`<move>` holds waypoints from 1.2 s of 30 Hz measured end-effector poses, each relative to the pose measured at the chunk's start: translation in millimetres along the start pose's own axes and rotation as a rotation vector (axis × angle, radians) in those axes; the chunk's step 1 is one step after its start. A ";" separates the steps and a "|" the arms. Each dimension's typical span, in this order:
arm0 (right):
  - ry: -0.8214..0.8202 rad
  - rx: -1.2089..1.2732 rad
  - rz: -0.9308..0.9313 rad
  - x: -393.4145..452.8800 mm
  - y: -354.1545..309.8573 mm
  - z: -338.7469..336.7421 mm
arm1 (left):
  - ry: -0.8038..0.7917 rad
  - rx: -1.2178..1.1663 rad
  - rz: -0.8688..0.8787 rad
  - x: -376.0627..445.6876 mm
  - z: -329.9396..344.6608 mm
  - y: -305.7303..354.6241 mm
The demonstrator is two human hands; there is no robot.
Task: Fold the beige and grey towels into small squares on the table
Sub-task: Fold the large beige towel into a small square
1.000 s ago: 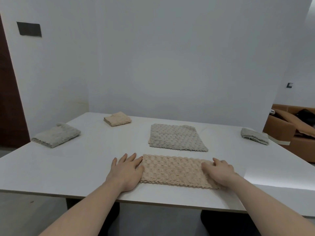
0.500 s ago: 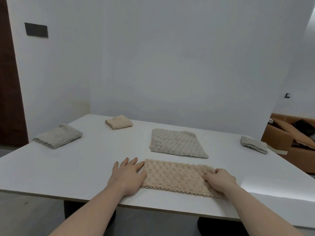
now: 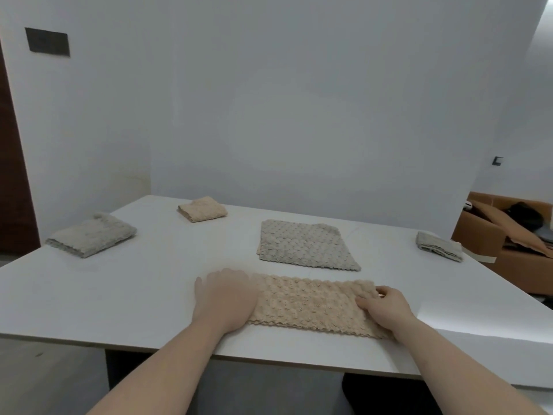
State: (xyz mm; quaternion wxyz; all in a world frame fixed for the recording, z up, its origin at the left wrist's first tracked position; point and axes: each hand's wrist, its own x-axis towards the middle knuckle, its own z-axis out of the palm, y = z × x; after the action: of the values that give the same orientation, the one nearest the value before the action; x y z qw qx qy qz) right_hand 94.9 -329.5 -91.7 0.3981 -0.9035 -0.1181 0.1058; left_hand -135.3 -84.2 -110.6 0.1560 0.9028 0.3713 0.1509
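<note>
The beige towel (image 3: 311, 307), a long folded strip, lies at the near edge of the surface (image 3: 134, 295). The left hand (image 3: 227, 298) covers its left end, fingers hidden, grip unclear. The right hand (image 3: 386, 310) pinches the right end, likely to fold it across.

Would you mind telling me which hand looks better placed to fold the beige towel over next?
The right hand, probably: its fingers curl on the right end of the beige towel, ready to lift it. The left hand rests on the left end, anchoring it.
</note>
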 end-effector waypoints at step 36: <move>-0.362 0.421 -0.298 -74.8 -126.8 66.7 | 0.173 -0.462 0.074 3.0 -5.1 -9.0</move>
State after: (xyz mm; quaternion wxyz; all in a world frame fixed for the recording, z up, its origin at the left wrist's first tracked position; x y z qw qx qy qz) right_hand -11.5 -222.3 -34.2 0.5599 -0.7405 -0.2938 0.2276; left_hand -140.9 -75.1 -109.0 0.3201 0.8398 0.3059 0.3142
